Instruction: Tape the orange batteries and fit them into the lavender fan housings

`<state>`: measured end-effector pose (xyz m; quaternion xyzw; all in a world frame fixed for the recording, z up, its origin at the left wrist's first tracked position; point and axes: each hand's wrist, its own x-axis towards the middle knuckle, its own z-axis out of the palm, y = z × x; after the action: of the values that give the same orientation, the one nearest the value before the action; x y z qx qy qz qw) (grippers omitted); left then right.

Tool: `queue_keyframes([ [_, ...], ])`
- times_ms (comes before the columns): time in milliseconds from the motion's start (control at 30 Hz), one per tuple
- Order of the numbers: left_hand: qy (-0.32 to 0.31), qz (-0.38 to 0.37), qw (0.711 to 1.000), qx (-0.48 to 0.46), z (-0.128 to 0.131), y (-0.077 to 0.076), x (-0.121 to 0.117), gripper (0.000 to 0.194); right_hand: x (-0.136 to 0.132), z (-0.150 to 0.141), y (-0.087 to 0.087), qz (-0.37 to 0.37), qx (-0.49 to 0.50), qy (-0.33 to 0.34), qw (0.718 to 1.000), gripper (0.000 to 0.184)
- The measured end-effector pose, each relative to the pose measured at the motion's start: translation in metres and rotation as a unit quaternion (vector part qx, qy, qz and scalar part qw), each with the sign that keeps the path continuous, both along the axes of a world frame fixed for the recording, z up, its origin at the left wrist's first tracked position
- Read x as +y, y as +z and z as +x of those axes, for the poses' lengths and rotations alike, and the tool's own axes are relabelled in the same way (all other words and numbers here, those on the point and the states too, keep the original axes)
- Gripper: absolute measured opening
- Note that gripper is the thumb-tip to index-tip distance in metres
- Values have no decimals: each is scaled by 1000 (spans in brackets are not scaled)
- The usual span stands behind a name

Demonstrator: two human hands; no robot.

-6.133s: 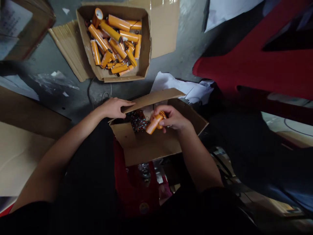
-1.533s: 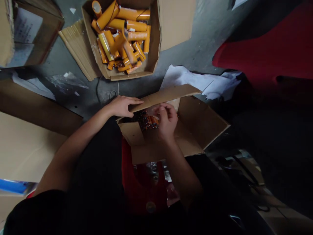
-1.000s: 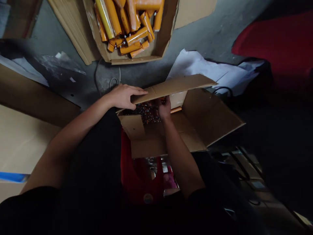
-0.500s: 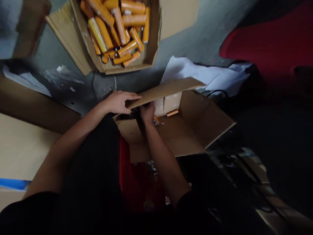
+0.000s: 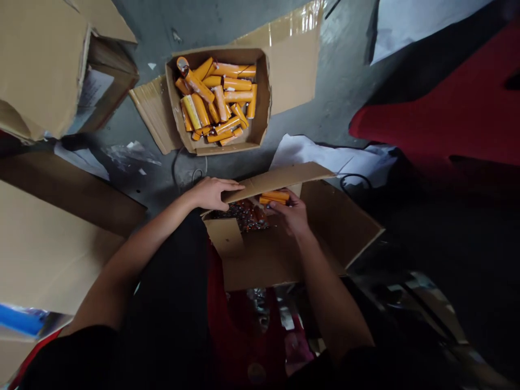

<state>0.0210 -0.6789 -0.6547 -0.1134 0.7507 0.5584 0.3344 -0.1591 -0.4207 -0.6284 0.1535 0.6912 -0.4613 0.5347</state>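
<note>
An open cardboard box (image 5: 337,227) sits in front of me, tilted toward me. My left hand (image 5: 213,193) lies on its left flap with the fingers pressed over the flap's edge. My right hand (image 5: 290,214) is inside the box, its fingers closed on orange cylinders (image 5: 275,196) near the back wall. A pile of small dark parts (image 5: 244,214) lies in the box's left corner. On the floor farther away stands a second open box (image 5: 260,97) holding several orange cylinders (image 5: 215,100).
Large cardboard sheets (image 5: 44,238) lie at left, with another carton (image 5: 44,59) at the upper left. White paper (image 5: 325,157) sits behind the near box. A red object (image 5: 447,119) fills the right side. A dark cable (image 5: 353,179) loops beside the box.
My right hand moved from the box's left corner to the right and now grips orange cylinders near the back wall. My left hand stays on the flap. The view tilted up.
</note>
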Motion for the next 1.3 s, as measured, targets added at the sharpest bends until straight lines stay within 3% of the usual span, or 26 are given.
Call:
queue_keyframes([
  [167, 0, 5, 1000, 5, 0, 0, 1, 87, -22, -28, 70, -61, -4, -5, 998, 53],
  [267, 6, -7, 1000, 13, -1, 1, 1, 85, -59, -32, 88, -128, 6, 5, 992, 57],
  [333, 7, -13, 1000, 13, -1, 2, 1, 84, -99, -33, 76, -176, 28, 24, 984, 62],
  [433, 0, -12, 1000, 11, -2, 3, 1, 88, -161, -34, 34, -220, 71, 62, 971, 74],
  [500, 2, -10, 1000, 15, -3, 3, 0, 88, -181, -30, 12, -225, 114, 80, 964, 79],
  [600, 3, -6, 1000, 15, -3, 2, 1, 87, -152, -12, 7, -190, 222, 77, 953, 59],
  [700, 0, -3, 1000, 16, -2, 0, 2, 87, -77, 14, 13, -114, 333, 94, 931, 26],
  [767, 1, -3, 1000, 13, -1, 0, 2, 87, -32, 29, 4, -67, 346, 165, 921, 30],
  [833, 3, -4, 1000, 5, -1, 0, 2, 87, -6, 43, -15, -42, 330, 288, 898, 38],
  [967, 3, -3, 1000, -4, -2, 3, 0, 87, -4, 74, -50, 30, 291, 497, 817, 57],
  [1067, -2, -1, 1000, 3, -3, 3, -1, 88, -11, 93, -55, 72, 275, 588, 757, 83],
  [1133, 0, -4, 1000, 7, -2, 3, -2, 88, -12, 95, -55, 57, 267, 624, 732, 87],
  [1200, 8, -3, 1000, 9, -2, 3, -3, 86, -9, 89, -58, 30, 256, 632, 731, 85],
  [1300, 14, 3, 1000, 11, -1, 1, -3, 85, 0, 74, -69, 14, 229, 598, 768, 77],
])
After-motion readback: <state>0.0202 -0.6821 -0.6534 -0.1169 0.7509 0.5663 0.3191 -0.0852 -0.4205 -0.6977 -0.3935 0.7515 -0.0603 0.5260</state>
